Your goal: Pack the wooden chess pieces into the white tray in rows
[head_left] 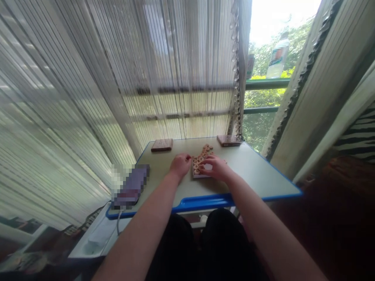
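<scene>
while the right hand (216, 168) bends over the round pieces (196, 171) in the tray (201, 176), the left hand (180, 166) curls by its left edge; i cannot tell if either grips one. this looks like placing pieces, so the next move needs a soft touch.

The round pieces (207, 147) look like matt, pale wood, and the tray (200, 176) has smooth walls, plastic or card, hard to tell which. The worktop (166, 187) is smooth with a soft sheen, its blue rim (205, 201) glossy plastic. The curtain (181, 50) is thin, ribbed, see-through cloth; the bottle (277, 60) is clear plastic; the trousers (221, 238) are matt cloth.
</scene>
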Available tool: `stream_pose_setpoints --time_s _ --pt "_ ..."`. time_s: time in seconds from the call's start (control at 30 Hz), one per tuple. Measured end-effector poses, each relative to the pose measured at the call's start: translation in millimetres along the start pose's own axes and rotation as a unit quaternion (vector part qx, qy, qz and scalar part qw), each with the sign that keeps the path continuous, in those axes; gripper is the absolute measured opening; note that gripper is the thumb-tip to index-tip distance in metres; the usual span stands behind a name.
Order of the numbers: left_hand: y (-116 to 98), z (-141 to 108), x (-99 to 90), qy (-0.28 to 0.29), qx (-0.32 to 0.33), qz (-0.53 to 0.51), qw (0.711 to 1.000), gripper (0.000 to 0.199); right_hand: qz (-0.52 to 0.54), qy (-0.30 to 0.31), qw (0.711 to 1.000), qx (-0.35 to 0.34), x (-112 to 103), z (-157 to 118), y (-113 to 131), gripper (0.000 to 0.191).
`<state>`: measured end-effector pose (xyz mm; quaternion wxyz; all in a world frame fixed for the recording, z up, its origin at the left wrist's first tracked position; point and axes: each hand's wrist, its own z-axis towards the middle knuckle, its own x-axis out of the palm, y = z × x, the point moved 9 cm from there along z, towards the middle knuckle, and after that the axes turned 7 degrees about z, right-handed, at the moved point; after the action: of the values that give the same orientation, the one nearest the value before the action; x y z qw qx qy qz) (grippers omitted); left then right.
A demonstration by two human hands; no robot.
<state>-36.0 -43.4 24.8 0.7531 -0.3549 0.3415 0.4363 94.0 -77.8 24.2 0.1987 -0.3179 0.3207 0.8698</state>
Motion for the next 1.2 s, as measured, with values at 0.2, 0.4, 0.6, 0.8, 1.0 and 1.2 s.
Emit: stream_pose_setpoints --time_s 0.2,0.4,0.6,0.8,1.0,1.2 --pt "-4 -2 -0.4 -0.005 0.022 0.005 1.000 0.019 -0.021 0.015 0.999 -0.036 6 -1 7 0.013" --pt "-3 -1 5.3 -0.012 0.023 0.004 1.000 0.016 -0.037 -0.013 0.998 -0.045 5 1 8 0.015" --pt "-27 -5 -5.0 -0.033 0.089 -0.037 0.995 0.015 -0.026 -0.074 0.997 0.015 -1 5 -7 0.020" --pt "-48 -12 -16.8 -0.067 0.132 -0.054 0.988 0.024 0.062 -0.158 0.983 0.073 -17 0 -18 0.025" --pt "-52 -15 -28.7 -0.129 0.149 -0.113 0.974 0.021 0.182 -0.168 0.964 0.101 -20 -1 -19 0.026" --pt "-54 -19 -36.3 -0.179 0.166 -0.112 0.963 0.031 0.174 -0.157 0.966 0.109 -17 0 -19 0.026"
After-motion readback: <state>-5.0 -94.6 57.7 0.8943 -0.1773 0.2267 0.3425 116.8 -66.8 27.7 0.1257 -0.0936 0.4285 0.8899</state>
